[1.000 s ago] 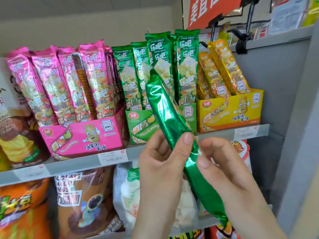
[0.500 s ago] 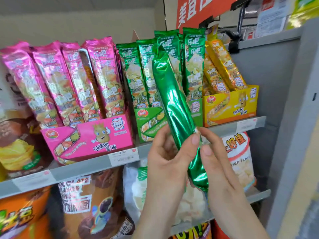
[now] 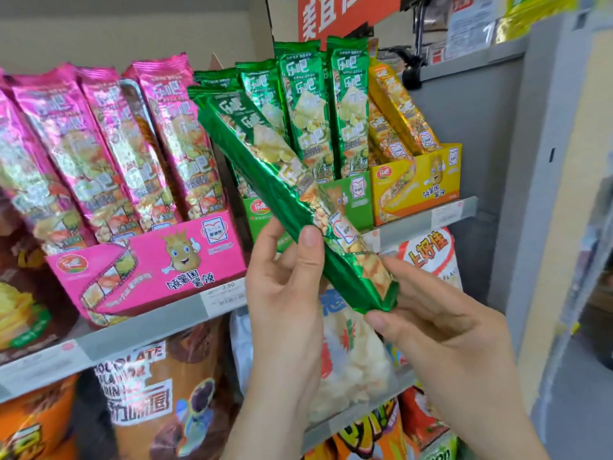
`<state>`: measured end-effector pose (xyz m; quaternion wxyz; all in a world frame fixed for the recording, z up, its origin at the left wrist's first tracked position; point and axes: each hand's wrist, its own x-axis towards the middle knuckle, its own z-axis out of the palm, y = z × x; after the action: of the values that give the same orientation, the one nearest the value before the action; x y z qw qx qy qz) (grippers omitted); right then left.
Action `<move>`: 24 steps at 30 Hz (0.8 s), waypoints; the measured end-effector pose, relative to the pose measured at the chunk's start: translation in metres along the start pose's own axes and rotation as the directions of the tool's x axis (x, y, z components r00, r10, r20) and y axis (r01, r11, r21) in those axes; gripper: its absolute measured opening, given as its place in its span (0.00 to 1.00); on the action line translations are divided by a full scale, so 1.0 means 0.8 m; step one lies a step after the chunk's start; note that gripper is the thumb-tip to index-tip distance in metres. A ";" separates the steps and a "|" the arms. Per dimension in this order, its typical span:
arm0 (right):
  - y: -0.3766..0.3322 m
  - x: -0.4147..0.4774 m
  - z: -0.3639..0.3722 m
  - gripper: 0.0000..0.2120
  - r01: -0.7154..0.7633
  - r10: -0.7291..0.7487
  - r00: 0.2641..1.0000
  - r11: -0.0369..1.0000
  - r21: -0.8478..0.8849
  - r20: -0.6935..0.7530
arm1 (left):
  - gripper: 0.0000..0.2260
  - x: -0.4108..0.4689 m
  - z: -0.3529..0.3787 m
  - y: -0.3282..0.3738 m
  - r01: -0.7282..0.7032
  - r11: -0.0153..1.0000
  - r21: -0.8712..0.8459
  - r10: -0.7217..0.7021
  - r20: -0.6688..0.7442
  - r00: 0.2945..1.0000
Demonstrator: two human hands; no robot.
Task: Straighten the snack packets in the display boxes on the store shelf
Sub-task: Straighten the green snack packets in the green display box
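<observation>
L hand [image 3: 285,290] + R hand [image 3: 444,330] hold green pkt [image 3: 282,180] tilted before green display box [image 3: 360,209]

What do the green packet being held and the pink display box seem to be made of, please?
The green packet looks like metallised plastic film, glossy: bright glints, creases and a crimped end. The pink display box looks like printed cardboard, smooth with slight sheen: flat stiff panels, sharp folded corner.

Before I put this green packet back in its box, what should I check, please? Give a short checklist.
1. Long green foil snack packet held: ok, left hand grips its middle, right hand pinches its lower end.
2. Printed side faces me: ok.
3. Packet upright: not ok, its top leans left.
4. Free slot in green cardboard display box: cannot tell, the packet hides it.
</observation>
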<state>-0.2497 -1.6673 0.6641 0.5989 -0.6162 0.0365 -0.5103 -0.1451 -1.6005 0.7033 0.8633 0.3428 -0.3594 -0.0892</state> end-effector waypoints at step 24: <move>-0.018 -0.004 -0.035 0.06 0.412 -0.496 0.865 0.783 -0.466 -0.069 | 0.05 -0.005 0.023 -0.004 0.172 0.979 0.107 -0.185 0.132 0.974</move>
<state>-0.2781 -1.6804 0.6671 0.2978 -0.6735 0.0563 -0.6741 -0.1599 -1.6111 0.7083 0.8069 0.4073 -0.3911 -0.1733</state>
